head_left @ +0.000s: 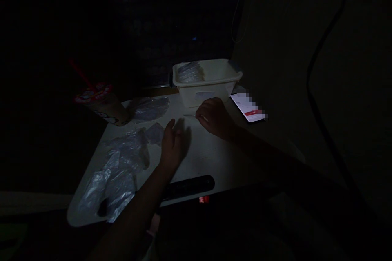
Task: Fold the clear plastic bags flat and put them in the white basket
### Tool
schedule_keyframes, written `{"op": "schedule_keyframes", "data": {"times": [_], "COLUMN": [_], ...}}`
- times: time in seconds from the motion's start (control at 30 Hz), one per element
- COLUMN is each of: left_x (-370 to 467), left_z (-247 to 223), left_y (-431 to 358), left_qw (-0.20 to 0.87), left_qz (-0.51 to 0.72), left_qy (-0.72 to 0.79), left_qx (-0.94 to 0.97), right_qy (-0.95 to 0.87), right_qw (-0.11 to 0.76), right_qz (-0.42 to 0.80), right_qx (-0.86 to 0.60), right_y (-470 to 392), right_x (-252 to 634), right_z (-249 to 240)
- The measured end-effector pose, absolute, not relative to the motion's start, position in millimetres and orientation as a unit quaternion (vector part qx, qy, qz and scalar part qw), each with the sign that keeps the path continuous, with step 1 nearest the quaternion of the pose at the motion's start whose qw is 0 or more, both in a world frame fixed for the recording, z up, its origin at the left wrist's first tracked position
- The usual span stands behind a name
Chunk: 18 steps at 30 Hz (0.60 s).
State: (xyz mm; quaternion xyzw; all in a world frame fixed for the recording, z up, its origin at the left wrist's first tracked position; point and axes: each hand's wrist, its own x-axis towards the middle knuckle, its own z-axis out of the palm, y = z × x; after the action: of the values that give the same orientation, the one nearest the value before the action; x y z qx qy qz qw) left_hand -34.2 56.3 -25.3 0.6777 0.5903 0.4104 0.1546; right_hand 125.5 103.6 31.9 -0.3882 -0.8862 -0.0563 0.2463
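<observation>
In the dim head view, my right hand (214,118) is closed in a pinch over the middle of the white table. A thin, pale, pointed tool (190,115) sticks out from its fingertips to the left; the darkness hides its exact kind. Nearer to me, my left hand (172,144) hovers with fingers stretched and apart, nothing visible in it. Just left of it lies a small clear plastic bag (155,133). More crumpled plastic bags (122,155) spread along the table's left side, and another flat plastic bag (150,108) rests farther back.
Behind my hands stands a white plastic bin (202,91) with plastic packets (190,72) inside at its left. A lit phone (248,108) lies right of it. At the left is a drink cup (108,108) with a red straw. The table (199,159) has a dark handle slot (190,186) in front.
</observation>
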Motion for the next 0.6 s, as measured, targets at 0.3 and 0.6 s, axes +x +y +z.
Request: {"op": "schedule_keyframes", "data": {"times": [0.3, 0.6], "left_x": [-24.3, -21.6], "left_z": [-18.9, -25.2], "left_y": [54.8, 53.4], "left_qw": [0.078, -0.027], "left_qz": [0.250, 0.043], "left_qy": [0.500, 0.481], "left_qx": [0.826, 0.875], "right_qy": [-0.903, -0.877], "right_qw": [0.214, 0.121], "right_qz": [0.011, 0.007], "right_qx": [-0.374, -0.465], "right_y": [63.0, 52.1], "right_x": [137.3, 116.3], "right_z": [-3.2, -21.1]}}
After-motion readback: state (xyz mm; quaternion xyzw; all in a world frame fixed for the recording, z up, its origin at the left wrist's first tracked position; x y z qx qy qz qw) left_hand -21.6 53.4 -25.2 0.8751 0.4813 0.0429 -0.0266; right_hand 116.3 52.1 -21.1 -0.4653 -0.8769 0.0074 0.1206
